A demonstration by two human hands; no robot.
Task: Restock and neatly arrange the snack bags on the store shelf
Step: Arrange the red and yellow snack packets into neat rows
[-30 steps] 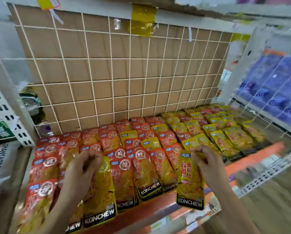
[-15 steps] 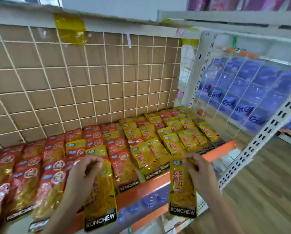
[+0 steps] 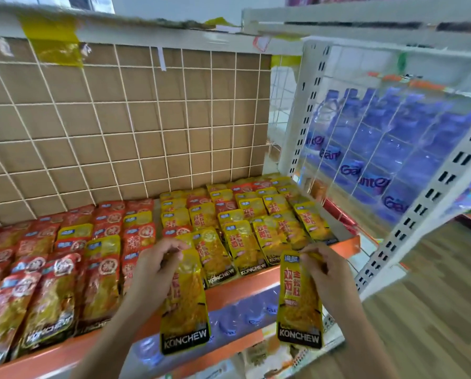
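In the lower centre of the frame, the left hand is closing its grip on the top of the left yellow bag. The right hand is pinching the top of the right yellow bag. Both bags are hanging before the shelf edge, below the rows of bags.

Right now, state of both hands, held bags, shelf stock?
left hand: pinches left bag at its top.
left bag: hangs upright before the shelf edge.
right hand: pinches right bag at its top.
right bag: hangs upright before the shelf edge.
shelf bags: lie flat in overlapping rows.
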